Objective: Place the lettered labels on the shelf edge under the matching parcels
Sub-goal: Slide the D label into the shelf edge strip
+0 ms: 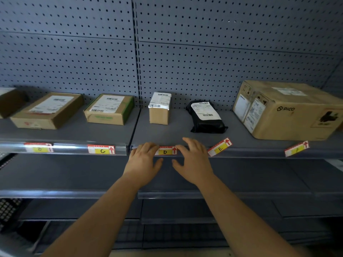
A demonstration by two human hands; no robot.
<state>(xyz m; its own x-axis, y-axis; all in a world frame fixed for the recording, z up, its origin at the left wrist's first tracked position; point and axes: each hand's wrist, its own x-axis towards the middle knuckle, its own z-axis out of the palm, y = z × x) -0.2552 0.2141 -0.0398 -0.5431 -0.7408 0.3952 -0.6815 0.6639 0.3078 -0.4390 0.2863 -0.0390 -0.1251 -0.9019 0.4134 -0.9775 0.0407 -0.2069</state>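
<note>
Label D (165, 151) sits in the shelf edge rail (74, 148) below a small upright carton (160, 108). My left hand (143, 161) presses on the rail at the label's left end. My right hand (193, 159) is at its right end with fingers spread over the shelf lip. Labels B (39, 148) and C (101, 149) sit flat in the rail under two flat cartons (48, 110) (109, 109). Label E (220, 147) lies tilted under a black bag parcel (207, 116). Label F (297, 148) lies tilted under a big Pico carton (289, 110).
A grey pegboard (185, 52) backs the shelf. Another carton (9, 102) is cut off at the far left. A lower grey shelf (74, 175) runs under my forearms, with darker shelves below it.
</note>
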